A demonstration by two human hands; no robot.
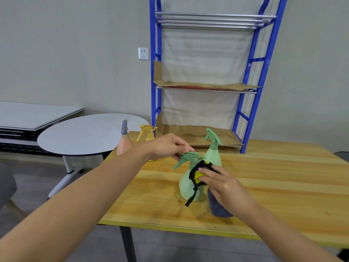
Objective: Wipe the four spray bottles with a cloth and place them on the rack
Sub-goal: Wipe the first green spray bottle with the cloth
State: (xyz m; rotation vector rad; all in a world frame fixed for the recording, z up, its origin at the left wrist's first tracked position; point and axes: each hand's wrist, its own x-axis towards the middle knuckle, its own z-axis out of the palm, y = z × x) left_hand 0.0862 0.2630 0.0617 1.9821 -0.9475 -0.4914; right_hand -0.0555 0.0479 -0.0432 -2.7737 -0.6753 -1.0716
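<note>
A pale green spray bottle point(187, 188) stands near the front of the wooden table point(273, 178). My left hand point(166, 146) pinches its trigger head from above. My right hand point(224, 184) presses a dark grey and yellow cloth point(198, 173) against the bottle's neck and grips it; the cloth's tail hangs below the hand. A second green bottle point(214, 150) stands just behind. A pink bottle with a grey trigger point(123, 142) and a yellow bottle point(148, 134) stand at the table's far left, partly hidden by my left arm. The blue rack point(251, 95) stands at the table's back.
Cardboard sheets point(204, 85) line the rack's middle and bottom shelves; the top shelf is bare metal bars. A round grey table point(81, 135) and a low flat bench stand left of the wooden table. A wall socket point(143, 53) sits left of the rack.
</note>
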